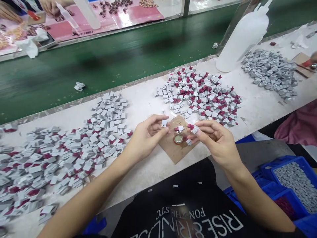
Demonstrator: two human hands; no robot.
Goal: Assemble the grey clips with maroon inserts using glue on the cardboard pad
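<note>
Between its thumb and index finger, my left hand (pixel 151 132) pinches a small grey block (pixel 164 123). My right hand (pixel 215 138) holds a grey-and-dark-red piece (pixel 193 128) between thumb and fingers; another grey piece (pixel 188 142) shows just under those fingers. Beneath and between both hands lies a brown square board (pixel 174 155). A small round dish with a gold-coloured rim (pixel 178 138) sits on the board, and a grey-and-red piece (pixel 180 128) is at the dish's far edge.
Heaps of grey and dark red parts lie at left (pixel 74 152) and beyond my right hand (pixel 203 92). A white bottle (pixel 242 39) stands behind a grey heap (pixel 269 72). Past the table runs a green belt (pixel 123 59). Blue bins (pixel 294 185) sit low right. Other people's hands show at the edges.
</note>
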